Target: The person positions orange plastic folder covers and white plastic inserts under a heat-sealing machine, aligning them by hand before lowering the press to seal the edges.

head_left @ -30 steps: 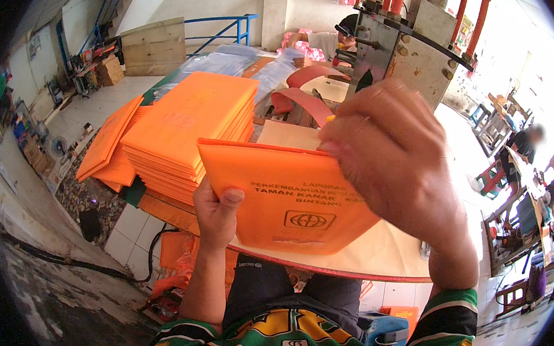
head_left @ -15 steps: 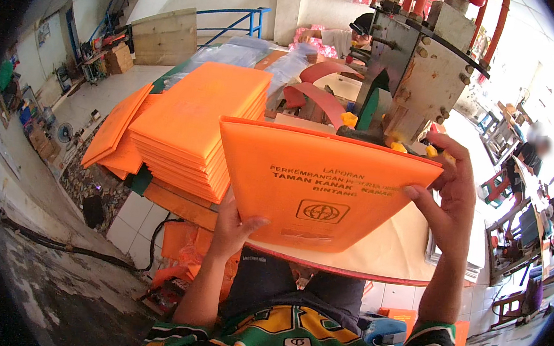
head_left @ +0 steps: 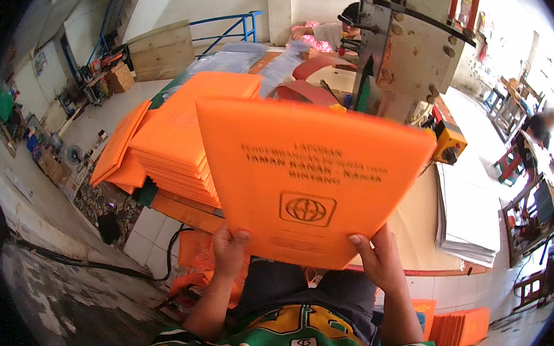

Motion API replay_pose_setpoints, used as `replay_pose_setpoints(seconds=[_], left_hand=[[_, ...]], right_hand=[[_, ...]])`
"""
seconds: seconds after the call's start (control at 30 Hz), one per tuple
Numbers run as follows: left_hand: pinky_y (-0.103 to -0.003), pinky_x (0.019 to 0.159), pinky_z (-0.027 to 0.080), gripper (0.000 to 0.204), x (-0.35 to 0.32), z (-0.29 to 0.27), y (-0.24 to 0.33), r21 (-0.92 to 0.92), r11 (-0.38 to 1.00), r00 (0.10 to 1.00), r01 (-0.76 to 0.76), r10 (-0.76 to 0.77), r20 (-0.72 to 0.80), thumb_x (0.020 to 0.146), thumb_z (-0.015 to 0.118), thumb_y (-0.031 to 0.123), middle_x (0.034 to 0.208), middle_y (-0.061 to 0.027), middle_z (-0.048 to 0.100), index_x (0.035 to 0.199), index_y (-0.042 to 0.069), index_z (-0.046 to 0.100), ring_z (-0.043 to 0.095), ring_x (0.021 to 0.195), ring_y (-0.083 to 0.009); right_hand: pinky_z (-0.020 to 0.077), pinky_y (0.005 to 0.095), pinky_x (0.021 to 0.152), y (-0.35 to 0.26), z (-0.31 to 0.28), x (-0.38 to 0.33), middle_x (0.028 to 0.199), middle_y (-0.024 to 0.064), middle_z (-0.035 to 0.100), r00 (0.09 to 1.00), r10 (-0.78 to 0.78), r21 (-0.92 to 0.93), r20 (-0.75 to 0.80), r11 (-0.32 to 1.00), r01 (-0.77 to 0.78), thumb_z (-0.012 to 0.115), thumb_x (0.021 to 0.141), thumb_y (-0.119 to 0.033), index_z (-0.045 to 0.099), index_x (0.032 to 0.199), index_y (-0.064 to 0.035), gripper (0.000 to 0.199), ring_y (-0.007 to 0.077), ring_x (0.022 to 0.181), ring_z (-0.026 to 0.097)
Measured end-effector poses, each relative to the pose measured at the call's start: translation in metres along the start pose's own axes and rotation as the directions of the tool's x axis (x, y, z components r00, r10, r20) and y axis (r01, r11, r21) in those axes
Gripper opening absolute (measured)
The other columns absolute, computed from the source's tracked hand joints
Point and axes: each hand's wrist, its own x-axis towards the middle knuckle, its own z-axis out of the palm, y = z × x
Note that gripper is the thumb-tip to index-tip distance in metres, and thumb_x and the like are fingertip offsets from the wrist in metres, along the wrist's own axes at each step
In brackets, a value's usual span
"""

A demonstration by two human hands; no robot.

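Your left hand (head_left: pixel 230 250) and right hand (head_left: pixel 377 257) grip a flat orange folder (head_left: pixel 308 181) by its bottom edge. It's smooth, stiff and rectangular.

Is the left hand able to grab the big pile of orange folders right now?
Probably not yet: the left hand is busy gripping the raised orange folder, though the pile sits close on its side.
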Motion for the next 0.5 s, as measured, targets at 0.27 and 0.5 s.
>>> replay_pose_setpoints(seconds=[0.27, 0.5], left_hand=[[-0.044, 0.106, 0.054, 0.052, 0.043, -0.067, 0.095, -0.058, 0.992, 0.921, -0.108, 0.078, -0.381, 0.106, 0.075, 0.041, 0.133, -0.0107, 0.070, 0.135, -0.001, 0.065, 0.066, 0.123, -0.0238], [-0.041, 0.115, 0.049, 0.067, 0.169, -0.164, 0.213, 0.030, 0.998, 0.979, -0.061, 0.065, -0.192, 0.110, 0.067, 0.043, 0.157, -0.0123, 0.060, 0.159, 0.000, 0.050, 0.059, 0.140, -0.0238]], right_hand=[[0.0608, 0.0397, 0.087, -0.022, -0.006, -0.010, 0.111, 0.0164, 0.080, 0.981, -0.074, 0.176, 0.179, 0.984, 0.042, 0.076, 0.104, -0.013, 0.045, 0.156, -0.0044, 0.062, 0.0285, 0.101, 0.079], [0.0605, 0.0370, 0.085, 0.002, -0.016, -0.031, 0.101, 0.0133, 0.081, 0.989, 0.043, 0.076, 0.145, 0.996, -0.054, 0.073, 0.105, -0.010, 0.051, 0.152, -0.0052, 0.052, 0.0261, 0.093, 0.080]])
